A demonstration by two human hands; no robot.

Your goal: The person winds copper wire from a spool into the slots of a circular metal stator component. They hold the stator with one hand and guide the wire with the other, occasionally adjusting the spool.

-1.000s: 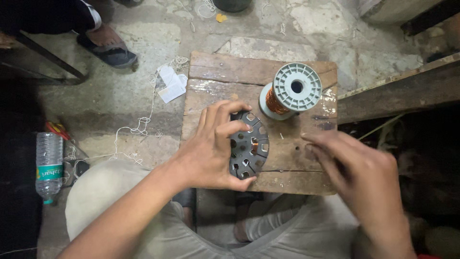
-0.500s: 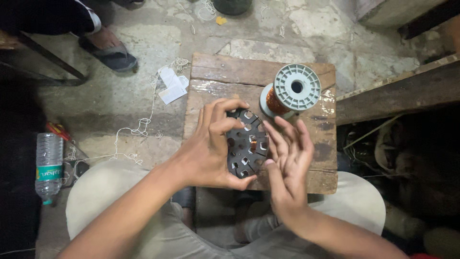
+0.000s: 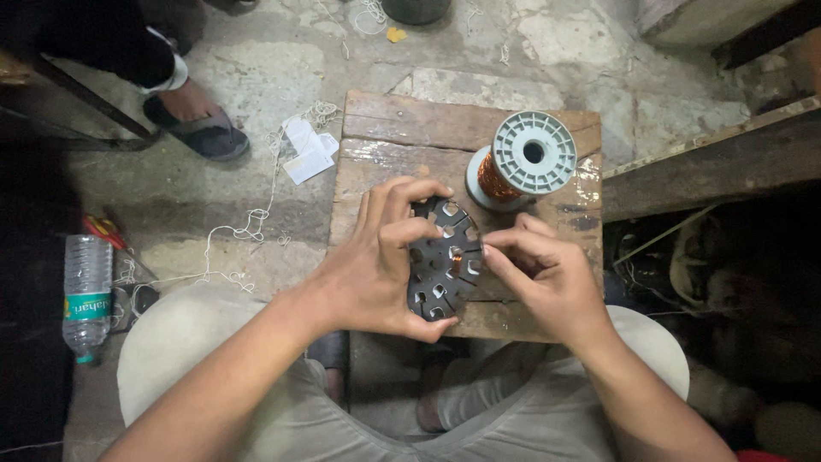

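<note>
A rough concrete floor (image 3: pixel 214 180) surrounds a small wooden stool (image 3: pixel 402 128). At its centre a dark slotted stator disc (image 3: pixel 440 265) is clasped on edge by the left hand (image 3: pixel 376 265). The right hand (image 3: pixel 547 278), open-fingered against the disc half a second ago, is now pinched at its 3 o'clock edge, where copper winding shows. A copper wire spool (image 3: pixel 522 162) stands at 1 o'clock, a plastic bottle (image 3: pixel 85 295) at 9.

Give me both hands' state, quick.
Left hand: closed around the slotted metal disc, holding it on edge over the wooden stool.
Right hand: fingertips pinched at the disc's right side; what they grip cannot be told.
</note>
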